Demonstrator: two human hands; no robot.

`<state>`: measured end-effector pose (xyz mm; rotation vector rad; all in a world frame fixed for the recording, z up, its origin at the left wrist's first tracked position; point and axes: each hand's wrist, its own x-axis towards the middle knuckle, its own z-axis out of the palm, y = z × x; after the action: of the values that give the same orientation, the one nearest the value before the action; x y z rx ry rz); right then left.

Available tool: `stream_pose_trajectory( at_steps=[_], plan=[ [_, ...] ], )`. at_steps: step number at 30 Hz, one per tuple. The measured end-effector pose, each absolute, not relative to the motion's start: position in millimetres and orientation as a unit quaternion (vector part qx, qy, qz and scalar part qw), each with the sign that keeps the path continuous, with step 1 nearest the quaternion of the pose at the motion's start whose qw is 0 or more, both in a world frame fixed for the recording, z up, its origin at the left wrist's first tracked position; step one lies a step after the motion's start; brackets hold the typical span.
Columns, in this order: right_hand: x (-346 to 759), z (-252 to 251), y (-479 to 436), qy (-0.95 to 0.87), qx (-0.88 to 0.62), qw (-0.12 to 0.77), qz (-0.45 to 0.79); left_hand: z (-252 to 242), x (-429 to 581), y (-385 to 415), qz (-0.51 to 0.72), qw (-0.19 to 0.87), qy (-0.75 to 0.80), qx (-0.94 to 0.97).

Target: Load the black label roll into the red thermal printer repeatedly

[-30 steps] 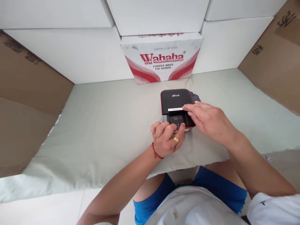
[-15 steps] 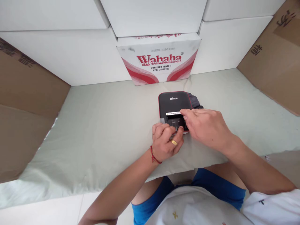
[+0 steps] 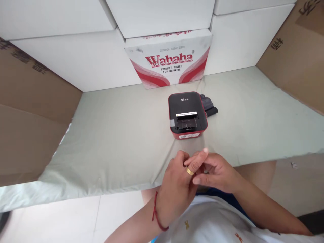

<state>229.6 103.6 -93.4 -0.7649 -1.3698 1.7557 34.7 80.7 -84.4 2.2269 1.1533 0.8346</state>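
A box-shaped device (image 3: 186,104), black on top with a red rim and red sides, lies on the cloth-covered table. A white warning strip (image 3: 186,114) runs above its recessed slot, where a dark, shiny film or cover (image 3: 187,123) shows. My left hand (image 3: 176,184), with a gold ring and a red wrist cord, is in front of the device at the table's near edge. Its ringed finger is stretched out, others bent. My right hand (image 3: 215,172) touches its fingers, thumb apart. Neither hand touches the device, and nothing shows in them; the overlapped fingers are partly hidden.
Behind the device's right side lie a dark grey fabric item (image 3: 206,102) and a black cylindrical piece (image 3: 212,111). A Wahaha water carton (image 3: 169,60) stands at the back against white boxes (image 3: 164,17). Brown cardboard panels (image 3: 30,118) flank the pale green cloth (image 3: 121,135).
Both hands have let go of the device and drawn back towards my body, where they now meet. The device's front side and slot are uncovered.
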Motion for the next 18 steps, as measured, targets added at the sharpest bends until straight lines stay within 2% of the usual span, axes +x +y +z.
stream_pose_trajectory(
  at_steps=[6, 12, 18],
  plan=[
    [227, -100, 101, -0.421, -0.256, 0.351, 0.796, -79, 39, 71, 0.253, 0.291, 0.411, 0.826],
    [228, -106, 87, -0.397, -0.230, 0.404, 0.792, -82, 44, 60, 0.276, 0.354, 0.372, 0.812],
    [224, -118, 71, -0.357, -0.251, 0.408, 0.802, -80, 42, 53, 0.257, 0.408, 0.356, 0.800]
  ],
)
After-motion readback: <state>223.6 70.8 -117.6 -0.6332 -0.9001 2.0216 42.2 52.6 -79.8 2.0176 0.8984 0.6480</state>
